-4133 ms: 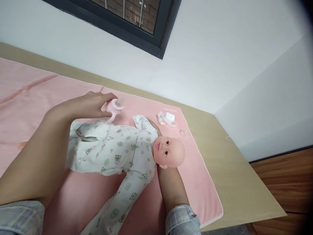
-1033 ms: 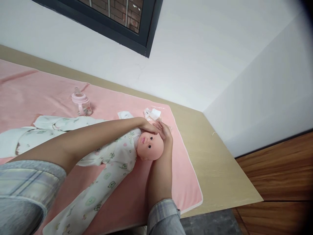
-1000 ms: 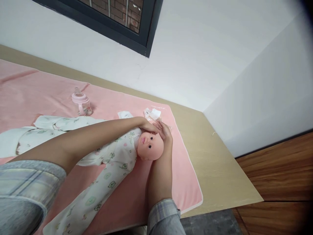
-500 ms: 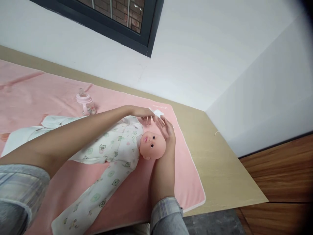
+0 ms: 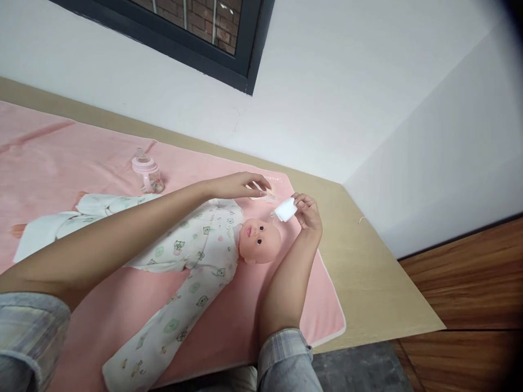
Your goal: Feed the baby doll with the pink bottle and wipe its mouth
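Observation:
My right hand [image 5: 308, 212] pinches a small white folded piece [image 5: 285, 209], like a tissue or cloth, just beyond the doll's head. Close by on its left, my left hand [image 5: 253, 184] has its fingers bent around a pale, partly see-through wrapper [image 5: 266, 196]; the fingers cover some of it. A baby doll [image 5: 259, 241] lies face up on the pink blanket [image 5: 229, 326], its bald head to the right. White clothes with small green animal prints [image 5: 175, 245] dress the doll. My left forearm crosses over its body, while my right forearm passes beside its head.
A pink-lidded baby bottle [image 5: 147, 171] with a handle stands on the blanket behind the doll. The wooden tabletop [image 5: 363, 283] shows beyond the blanket on the right. A white wall [image 5: 310, 109] with a dark window frame [image 5: 249, 54] rises behind.
My right hand has moved right, away from the left, carrying the white piece, which now shows more fully. The two hands were close together before, near the doll's head.

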The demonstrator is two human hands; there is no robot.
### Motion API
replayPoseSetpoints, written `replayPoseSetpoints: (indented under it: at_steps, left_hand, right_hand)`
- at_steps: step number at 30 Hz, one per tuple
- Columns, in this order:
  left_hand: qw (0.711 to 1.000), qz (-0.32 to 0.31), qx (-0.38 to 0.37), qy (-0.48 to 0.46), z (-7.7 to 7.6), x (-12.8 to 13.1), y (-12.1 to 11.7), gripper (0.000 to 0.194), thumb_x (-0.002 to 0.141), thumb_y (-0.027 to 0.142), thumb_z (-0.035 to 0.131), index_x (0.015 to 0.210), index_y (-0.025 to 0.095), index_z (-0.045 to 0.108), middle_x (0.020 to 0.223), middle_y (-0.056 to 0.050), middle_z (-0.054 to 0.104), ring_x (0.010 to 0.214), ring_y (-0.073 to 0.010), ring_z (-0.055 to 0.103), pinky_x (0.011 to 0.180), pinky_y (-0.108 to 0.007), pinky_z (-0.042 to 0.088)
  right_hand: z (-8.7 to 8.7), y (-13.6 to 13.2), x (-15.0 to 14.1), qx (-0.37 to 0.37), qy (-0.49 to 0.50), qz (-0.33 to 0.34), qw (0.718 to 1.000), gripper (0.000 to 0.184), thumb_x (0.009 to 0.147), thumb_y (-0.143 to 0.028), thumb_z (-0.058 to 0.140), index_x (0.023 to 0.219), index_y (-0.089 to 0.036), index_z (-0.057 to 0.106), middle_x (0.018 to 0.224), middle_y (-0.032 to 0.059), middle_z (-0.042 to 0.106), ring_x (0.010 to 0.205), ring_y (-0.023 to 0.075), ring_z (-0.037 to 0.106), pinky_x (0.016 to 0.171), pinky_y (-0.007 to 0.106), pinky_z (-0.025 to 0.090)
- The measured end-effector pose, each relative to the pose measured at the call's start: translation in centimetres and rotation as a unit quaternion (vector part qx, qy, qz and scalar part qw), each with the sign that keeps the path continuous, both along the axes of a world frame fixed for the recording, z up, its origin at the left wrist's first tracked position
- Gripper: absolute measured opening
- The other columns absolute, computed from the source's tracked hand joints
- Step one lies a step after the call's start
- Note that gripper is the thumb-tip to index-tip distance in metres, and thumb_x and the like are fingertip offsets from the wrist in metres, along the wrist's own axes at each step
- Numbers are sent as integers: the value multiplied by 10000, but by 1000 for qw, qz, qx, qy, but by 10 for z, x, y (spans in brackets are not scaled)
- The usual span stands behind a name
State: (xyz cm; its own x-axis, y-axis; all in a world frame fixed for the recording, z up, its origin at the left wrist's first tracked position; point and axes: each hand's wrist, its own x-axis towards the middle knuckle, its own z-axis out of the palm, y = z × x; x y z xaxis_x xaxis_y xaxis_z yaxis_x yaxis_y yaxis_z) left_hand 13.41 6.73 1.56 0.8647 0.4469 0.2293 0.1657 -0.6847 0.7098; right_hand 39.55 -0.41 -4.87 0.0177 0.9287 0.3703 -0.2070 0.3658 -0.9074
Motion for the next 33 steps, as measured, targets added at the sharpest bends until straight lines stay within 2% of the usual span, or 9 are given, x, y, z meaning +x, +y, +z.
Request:
replayPoseSetpoints:
  at_steps: [4,8,13,20,23,25,28,30,33]
  left_hand:
    - [998,-52,-27,-33,6,-1,-24,377,937,354,536,1255,157,584,1320,-92,580,1160,-222,567,932,-288,450]
    - [996,-50,-62,-51,5,-11,-36,327,951,348,539,1219,173,604,1258,-74,614,1142,-219,573,930,-290,447]
    - [988,-52,-139,-39,-2,-27,-39,275,890,319,627,1112,157,617,1172,-80,628,1081,-230,594,883,-304,471]
    - [963,-83,-248,-71,-10,-37,-42,282,811,240,726,1015,173,543,971,-18,621,883,-166,598,714,-231,460]
    - [973,-66,-217,-44,-9,-42,-44,238,820,265,726,997,167,601,906,-3,619,799,-143,580,652,-200,425]
    - [981,-51,-186,-22,-9,-46,-44,209,823,314,732,916,151,641,821,6,600,718,-128,552,598,-191,396]
    - [982,-40,-186,-11,-11,-51,-43,258,827,392,731,864,149,653,745,11,575,652,-127,529,548,-197,375]
    - [982,-37,-184,-24,-14,-53,-42,259,833,406,723,890,159,667,785,0,596,687,-143,551,573,-209,398]
    - [987,-29,-137,-82,-20,-53,-40,210,825,377,731,904,184,700,974,-26,629,873,-185,594,741,-249,460]
  right_hand:
    - [28,-10,-19,37,-83,81,993,263,583,-328,879,667,-193,669,740,-8,583,638,79,524,591,198,438]
    - [44,-16,-37,28,-149,126,980,268,592,-288,877,721,-188,665,811,2,602,683,86,564,636,208,486]
    - [57,-22,-54,15,-204,164,965,323,580,-343,886,744,-174,665,831,11,611,729,96,597,688,223,527]
    - [63,-22,-68,23,-240,196,951,249,665,-307,842,788,-169,675,851,16,623,771,97,606,718,229,523]
    - [65,-21,-70,21,-250,204,946,231,684,-308,830,799,-170,685,864,18,627,773,99,604,727,239,522]
    - [66,-21,-71,16,-258,202,945,220,692,-310,823,799,-169,692,869,20,626,776,102,598,721,241,515]
    - [67,-21,-72,10,-278,195,940,193,720,-313,801,820,-176,710,885,24,630,774,101,588,714,244,502]
    - [68,-20,-73,9,-293,197,935,172,752,-317,774,860,-192,727,910,28,639,787,105,591,746,259,507]
    - [68,-20,-77,9,-306,208,929,175,786,-330,739,920,-219,745,965,38,645,882,132,614,847,301,522]
